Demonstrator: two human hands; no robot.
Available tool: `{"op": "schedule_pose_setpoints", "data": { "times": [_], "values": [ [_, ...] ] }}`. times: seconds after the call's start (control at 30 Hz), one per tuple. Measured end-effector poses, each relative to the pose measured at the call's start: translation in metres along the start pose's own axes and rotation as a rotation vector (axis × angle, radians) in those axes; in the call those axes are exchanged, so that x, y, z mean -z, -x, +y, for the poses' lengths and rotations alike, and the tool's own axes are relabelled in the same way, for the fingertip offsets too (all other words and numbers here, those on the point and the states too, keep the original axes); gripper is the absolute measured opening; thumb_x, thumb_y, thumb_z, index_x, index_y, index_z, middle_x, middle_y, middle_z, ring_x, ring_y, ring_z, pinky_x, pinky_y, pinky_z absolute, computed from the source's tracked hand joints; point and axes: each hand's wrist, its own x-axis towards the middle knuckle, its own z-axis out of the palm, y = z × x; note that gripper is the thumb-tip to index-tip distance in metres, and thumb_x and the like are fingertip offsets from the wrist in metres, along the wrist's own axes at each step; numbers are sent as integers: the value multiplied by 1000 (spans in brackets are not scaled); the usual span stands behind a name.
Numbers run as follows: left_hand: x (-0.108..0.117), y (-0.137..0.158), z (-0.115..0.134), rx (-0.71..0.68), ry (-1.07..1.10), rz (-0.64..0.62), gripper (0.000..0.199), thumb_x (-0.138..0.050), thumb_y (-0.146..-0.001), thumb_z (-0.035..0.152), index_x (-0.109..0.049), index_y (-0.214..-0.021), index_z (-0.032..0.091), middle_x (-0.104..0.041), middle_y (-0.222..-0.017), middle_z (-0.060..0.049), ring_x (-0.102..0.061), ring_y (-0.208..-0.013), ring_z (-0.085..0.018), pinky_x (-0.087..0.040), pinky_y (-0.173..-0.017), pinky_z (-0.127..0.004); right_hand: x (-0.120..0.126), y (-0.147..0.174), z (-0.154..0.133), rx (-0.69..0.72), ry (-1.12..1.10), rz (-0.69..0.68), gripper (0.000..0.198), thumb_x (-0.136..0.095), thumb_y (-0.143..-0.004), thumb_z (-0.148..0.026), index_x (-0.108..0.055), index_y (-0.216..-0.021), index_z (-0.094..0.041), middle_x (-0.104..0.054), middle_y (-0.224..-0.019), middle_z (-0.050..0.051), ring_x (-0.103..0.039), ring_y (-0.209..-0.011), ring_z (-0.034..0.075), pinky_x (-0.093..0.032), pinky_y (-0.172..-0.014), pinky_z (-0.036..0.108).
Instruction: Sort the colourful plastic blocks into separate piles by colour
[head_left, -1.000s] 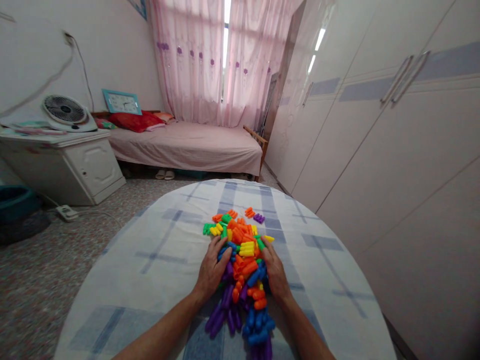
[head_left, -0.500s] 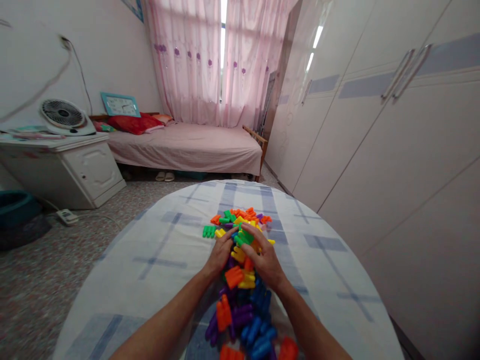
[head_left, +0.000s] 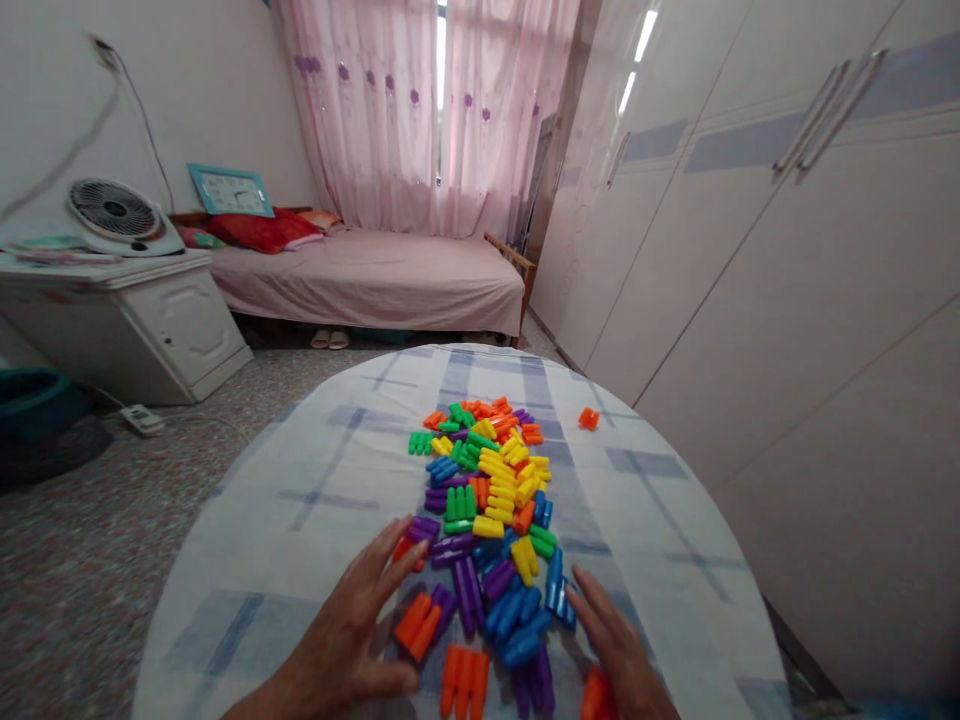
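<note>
**Flanking a heap of plastic blocks (head_left: 501, 480)**

Multicoloured and finger-shaped, the blocks stretch in a long heap down the middle of the tabletop (head_left: 300, 560), between the two hands and on beyond them. The left hand (head_left: 341, 625) lies at the heap's near left edge, its fingers spread and its thumb apart. An orange block (head_left: 418, 626) sits in the gap between thumb and fingers, while the fingertips reach over a purple block (head_left: 425, 529); contact there cannot be told. The right hand (head_left: 616, 645) is on the opposite side with fingers extended, their tips just beside a blue block (head_left: 561, 597). A partly hidden orange piece (head_left: 597, 694) lies next to its palm. One lone orange link (head_left: 589, 419) rests well apart, towards the far right.
</note>
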Motion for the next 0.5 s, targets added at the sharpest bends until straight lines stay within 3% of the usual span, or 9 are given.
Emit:
{"op": "schedule_pose_setpoints", "data": {
  "times": [0.1,0.17,0.23,0.4,0.5],
  "values": [
    [-5,8,13,-108,-62,-68,110,-73,-45,70,-29,-142,42,-17,-155,-5,-28,-136,-40,-33,-106,-54,-16,2,2,102,39,-50,80,-60,-72,-62,-35,-142,-34,-32,-150,8,-38,-131,36,-39,-102,51],
    [-11,2,20,-150,-87,-79,110,-72,-47,70,-26,-143,42,-17,-155,-6,-30,-135,-40,-34,-105,-54,-21,-10,-5,173,43,-75,99,-68,-60,-66,-32,-145,-30,-26,-152,12,-35,-132,40,-39,-100,54],
    [-17,-7,24,-186,-100,-90,106,-71,-52,70,-25,-143,41,-16,-155,-7,-32,-135,-39,-37,-104,-52,-21,-25,-18,200,36,-98,105,-73,-56,-62,-30,-145,-27,-24,-152,14,-30,-134,42,-38,-100,55],
    [-30,-27,30,-210,-44,-133,94,-72,-62,56,-28,-144,38,-26,-153,-8,-34,-134,-36,-36,-105,-51,-23,-58,-47,194,33,-112,87,-71,-65,-37,-34,-144,-27,-26,-152,9,-21,-139,36,-32,-106,55],
    [-37,-38,36,-166,39,-70,77,-66,-73,39,-34,-143,32,-36,-148,-10,-37,-133,-31,-36,-107,-49,-32,-73,-47,185,24,-42,81,-68,-69,-32,-36,-143,-25,-29,-151,9,-18,-140,35,-31,-107,56]
  ]
}}
